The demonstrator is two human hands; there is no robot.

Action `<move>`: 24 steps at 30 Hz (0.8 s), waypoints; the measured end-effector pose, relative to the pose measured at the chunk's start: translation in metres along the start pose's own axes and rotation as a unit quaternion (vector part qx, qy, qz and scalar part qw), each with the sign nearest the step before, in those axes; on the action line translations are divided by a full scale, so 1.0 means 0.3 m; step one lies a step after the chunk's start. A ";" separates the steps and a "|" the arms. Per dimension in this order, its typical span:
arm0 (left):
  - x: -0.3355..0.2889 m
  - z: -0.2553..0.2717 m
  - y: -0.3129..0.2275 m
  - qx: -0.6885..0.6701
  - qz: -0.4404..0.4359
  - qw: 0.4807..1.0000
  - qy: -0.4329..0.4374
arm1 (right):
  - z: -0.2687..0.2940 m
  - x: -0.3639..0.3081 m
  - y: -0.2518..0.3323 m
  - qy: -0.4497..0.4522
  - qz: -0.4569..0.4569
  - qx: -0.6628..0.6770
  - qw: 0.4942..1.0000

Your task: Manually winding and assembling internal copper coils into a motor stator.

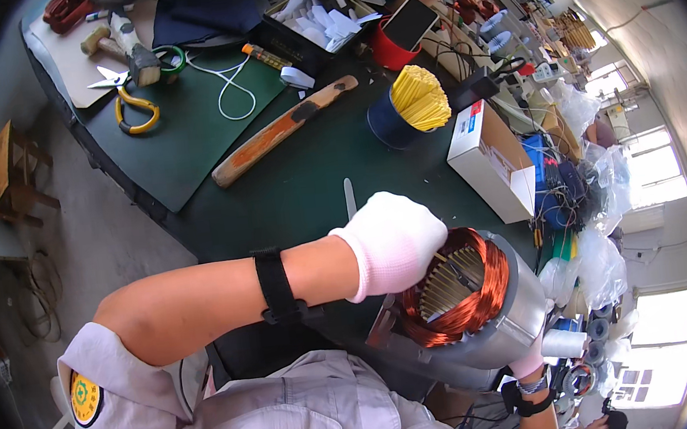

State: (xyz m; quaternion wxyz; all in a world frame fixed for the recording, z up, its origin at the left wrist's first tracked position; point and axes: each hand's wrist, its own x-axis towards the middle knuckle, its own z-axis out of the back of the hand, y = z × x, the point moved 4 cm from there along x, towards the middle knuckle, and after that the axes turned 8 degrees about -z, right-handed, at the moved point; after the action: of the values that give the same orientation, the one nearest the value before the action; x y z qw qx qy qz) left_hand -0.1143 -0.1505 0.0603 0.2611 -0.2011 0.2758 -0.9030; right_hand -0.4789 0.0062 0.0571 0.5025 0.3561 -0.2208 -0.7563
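Observation:
My left hand (392, 239), in a white knitted glove, is closed at the upper left rim of a motor stator (521, 296). A thin dark piece shows by its fingertips inside the bore, but what the fingers hold is hidden. The stator lies tilted, its silver-grey housing around a thick ring of copper windings (490, 295) and a slotted core (455, 282). My right hand (531, 360), also gloved, grips the housing at its lower right; its fingers are partly hidden. Behind my left hand, a pale flat strip (349, 198) lies on the dark green table.
Across the table lie a worn wooden bat (285, 133), yellow-handled scissors (136, 115) and a hammer (134, 50). A cup of yellow tubes (393, 125) and an open white box (493, 165) stand beyond the stator. Wires and plastic bags crowd the right; a wooden stool (8, 174) stands left.

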 end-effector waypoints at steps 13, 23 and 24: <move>0.034 0.051 -0.005 0.036 0.076 0.996 -0.009 | -0.003 -0.029 0.207 -0.075 0.181 -0.298 0.934; 0.029 -0.014 -0.085 0.112 0.041 0.991 -0.065 | -0.007 0.047 0.138 -0.100 0.248 -0.298 0.916; 0.031 -0.011 -0.091 0.110 0.044 0.992 -0.051 | -0.006 0.043 0.139 -0.088 0.241 -0.302 0.918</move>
State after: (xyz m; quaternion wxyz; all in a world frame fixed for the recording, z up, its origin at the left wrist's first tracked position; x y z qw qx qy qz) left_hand -0.1330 -0.1351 0.0763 0.3348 -0.2045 0.1701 -0.9039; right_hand -0.4555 -0.0220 0.0806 0.7315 0.0554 -0.1047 -0.6714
